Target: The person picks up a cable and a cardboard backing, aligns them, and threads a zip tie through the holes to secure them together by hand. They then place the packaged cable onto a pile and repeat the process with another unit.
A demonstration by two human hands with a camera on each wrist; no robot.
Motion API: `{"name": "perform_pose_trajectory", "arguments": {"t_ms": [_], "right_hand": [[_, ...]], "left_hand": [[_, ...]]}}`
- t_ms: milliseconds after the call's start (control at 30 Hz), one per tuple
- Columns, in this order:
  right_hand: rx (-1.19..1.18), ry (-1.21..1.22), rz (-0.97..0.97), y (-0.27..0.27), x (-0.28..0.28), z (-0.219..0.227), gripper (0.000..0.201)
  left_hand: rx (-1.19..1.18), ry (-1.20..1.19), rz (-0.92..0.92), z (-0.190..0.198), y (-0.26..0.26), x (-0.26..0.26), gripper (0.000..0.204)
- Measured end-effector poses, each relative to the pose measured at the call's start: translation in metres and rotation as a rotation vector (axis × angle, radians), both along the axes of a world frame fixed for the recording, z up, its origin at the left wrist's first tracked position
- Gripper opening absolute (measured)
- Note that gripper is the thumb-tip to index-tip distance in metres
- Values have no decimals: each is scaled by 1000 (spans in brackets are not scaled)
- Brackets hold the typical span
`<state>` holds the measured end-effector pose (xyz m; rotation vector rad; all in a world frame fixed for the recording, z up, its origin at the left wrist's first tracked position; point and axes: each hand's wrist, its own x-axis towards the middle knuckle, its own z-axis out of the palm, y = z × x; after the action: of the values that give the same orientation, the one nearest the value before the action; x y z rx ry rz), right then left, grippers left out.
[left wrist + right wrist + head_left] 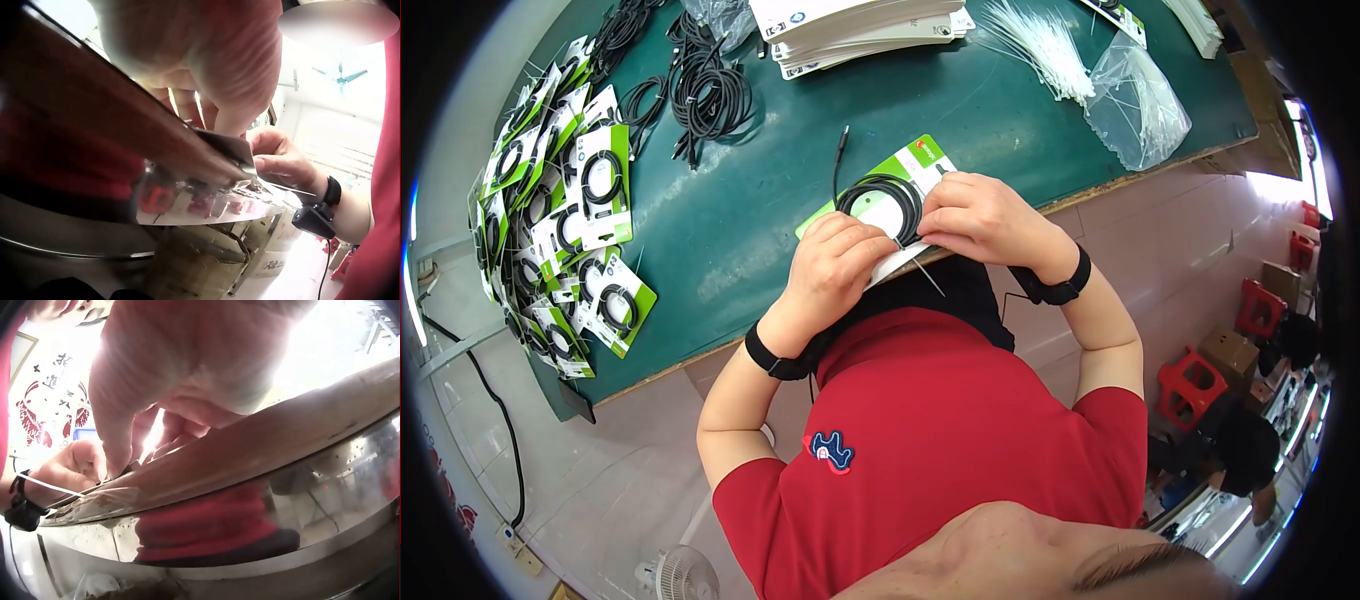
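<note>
A white and green backing card point(921, 156) lies at the table's near edge, with a coiled black cable point(883, 186) against it. One cable end sticks out towards the far side. My left hand point(832, 265) is over the card's lower left, its fingertips pinching a thin white cable tie point(930, 276) near the coil. The tie's tail points out past the table edge. On the coil's right side, my right hand point(982, 220) pinches the card's edge with thumb and fingers curled; whether it also has the tie, I cannot tell. The left wrist view shows the right hand point(281, 159) close by.
Many carded cables point(560, 215) pile up on the left of the green table point(730, 210). Loose black cables point(710, 100), a stack of cards point(865, 35), loose white cable ties point(1040, 50) and a plastic bag point(1135, 105) lie along the far side. Red stools point(1190, 385) stand at right.
</note>
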<state>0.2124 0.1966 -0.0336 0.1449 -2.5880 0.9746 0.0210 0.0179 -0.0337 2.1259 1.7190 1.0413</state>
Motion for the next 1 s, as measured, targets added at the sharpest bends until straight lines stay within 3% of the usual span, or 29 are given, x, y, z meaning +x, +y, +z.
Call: {"name": "perform_pose_trajectory", "arguments": {"t_ms": [100, 233, 400, 467, 533, 633, 667, 767, 1000], "right_hand": [[9, 126, -132, -12, -9, 8, 18], [41, 9, -51, -12, -12, 0, 24], [33, 28, 20, -2, -14, -7, 27], [-80, 68, 16, 0, -15, -5, 28], [-140, 87, 17, -3, -17, 0, 29], [-391, -219, -428, -17, -22, 10, 26], [-391, -221, -427, -20, -27, 8, 26], [21, -140, -518, -29, -42, -3, 23], [135, -48, -450, -22, -45, -11, 19]], "left_hand": [[8, -10, 7, 1, 0, 1, 18], [39, -23, 44, 0, -1, 2, 17], [53, -65, 27, -5, -4, -2, 18], [44, -87, 21, -4, -4, -4, 18], [59, -105, 206, -1, -6, -3, 19], [11, -147, 376, 3, -3, -1, 22], [-40, -177, 450, 3, -1, -1, 24], [-109, -211, 522, 2, 4, 2, 25], [-158, -187, 451, 0, 4, -4, 25]]}}
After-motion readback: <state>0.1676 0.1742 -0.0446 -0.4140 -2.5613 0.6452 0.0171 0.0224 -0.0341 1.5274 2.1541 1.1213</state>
